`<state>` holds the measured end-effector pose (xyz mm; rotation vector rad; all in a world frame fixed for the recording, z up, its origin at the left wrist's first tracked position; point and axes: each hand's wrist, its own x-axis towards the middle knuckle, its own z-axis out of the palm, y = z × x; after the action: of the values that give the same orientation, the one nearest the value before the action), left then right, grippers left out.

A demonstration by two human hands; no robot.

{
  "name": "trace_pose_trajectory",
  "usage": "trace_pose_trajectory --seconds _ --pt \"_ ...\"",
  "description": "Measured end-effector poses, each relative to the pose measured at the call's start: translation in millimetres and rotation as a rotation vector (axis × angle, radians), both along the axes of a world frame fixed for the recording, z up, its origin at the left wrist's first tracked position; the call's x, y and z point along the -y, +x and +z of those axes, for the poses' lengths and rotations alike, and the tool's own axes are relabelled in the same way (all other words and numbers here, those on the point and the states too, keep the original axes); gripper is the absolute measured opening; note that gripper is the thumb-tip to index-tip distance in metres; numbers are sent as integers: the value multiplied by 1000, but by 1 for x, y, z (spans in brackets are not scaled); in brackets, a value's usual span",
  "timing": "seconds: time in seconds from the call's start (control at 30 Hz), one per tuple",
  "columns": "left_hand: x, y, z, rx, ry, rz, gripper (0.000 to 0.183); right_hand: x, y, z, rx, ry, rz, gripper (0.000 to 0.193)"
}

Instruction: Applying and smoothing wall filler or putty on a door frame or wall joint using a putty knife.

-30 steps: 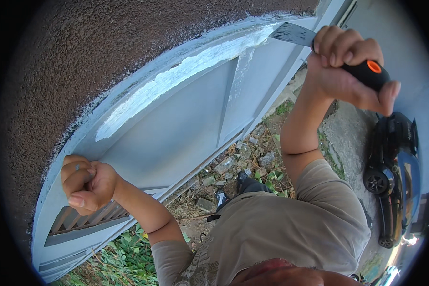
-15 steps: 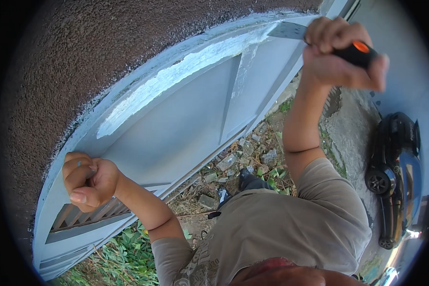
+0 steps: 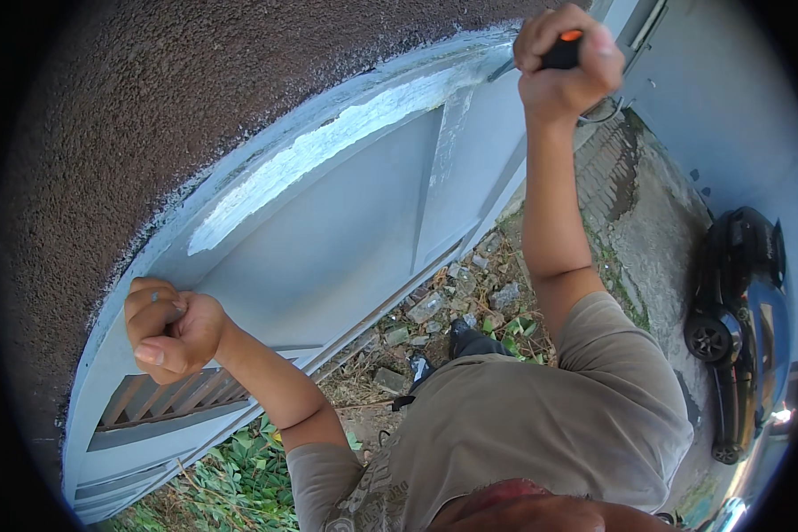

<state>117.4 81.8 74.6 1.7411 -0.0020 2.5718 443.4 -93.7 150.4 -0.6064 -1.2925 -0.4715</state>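
My right hand (image 3: 566, 75) is raised high and wrapped round a putty knife (image 3: 560, 55) with a black and orange handle. Its blade shows nearly edge-on beside the fingers, close to a pale painted frame (image 3: 266, 146). Along that frame runs a long, rough white patch (image 3: 319, 160). On the left, my left hand (image 3: 176, 330) is closed against or just beside the lower part of the frame, with a small bluish speck on one finger. Whatever its curled fingers may hold is hidden.
A rough brown wall (image 3: 151, 106) borders the frame. Grey panels (image 3: 346, 222) and a slatted vent (image 3: 173, 401) lie below it. Broken rubble (image 3: 426, 306) and green plants (image 3: 239, 470) cover the ground near my feet. A dark car (image 3: 740, 337) stands at right.
My right hand has moved left and slightly up with the putty knife, whose blade has turned from broadside to nearly edge-on. The left hand remains closed in almost the same place.
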Motion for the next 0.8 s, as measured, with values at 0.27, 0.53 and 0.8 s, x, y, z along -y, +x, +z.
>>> trace_pose_trajectory --seconds 0.27,0.53,0.8 --pt "-5 -1 -3 5 11 37 50 -13 16 -3 -87 -159 -269 57" --pt "-5 -3 -3 -8 15 18 50 38 -1 -25 83 -271 91 62" --pt "-4 2 2 -71 28 59 50 62 -37 -265 -74 -1458 -115 46"
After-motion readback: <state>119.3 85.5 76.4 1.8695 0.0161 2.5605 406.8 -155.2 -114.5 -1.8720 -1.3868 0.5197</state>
